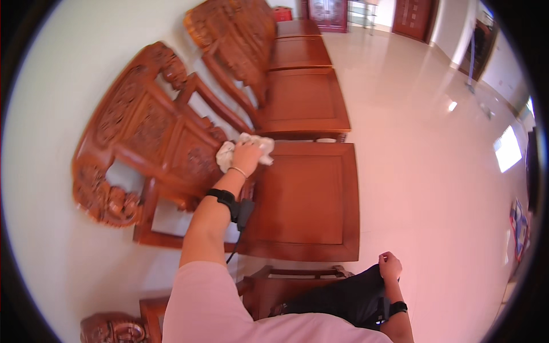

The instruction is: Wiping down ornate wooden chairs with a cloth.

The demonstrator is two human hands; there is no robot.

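My left hand (247, 155) presses a crumpled white cloth (266, 146) at the back corner of a reddish-brown wooden chair seat (306, 197), where the seat meets the carved backrest (154, 128). Its fingers are closed over the cloth and partly sunk in it. A thin bracelet and a black strap with a small dark box (245, 212) are on that arm. Low on the right, my right hand (390, 266) is curled into a loose fist beside my dark-clad knee (343, 294). Nothing shows in it.
More wooden seats (303, 97) with carved backs line the pale wall (51, 143) ahead. Another carved piece (114, 328) stands at the lower left, close to my legs. Glossy light tiles (412, 171) cover the floor to the right. Far off are a glass-shelved stand (363, 11) and a mop (471, 63).
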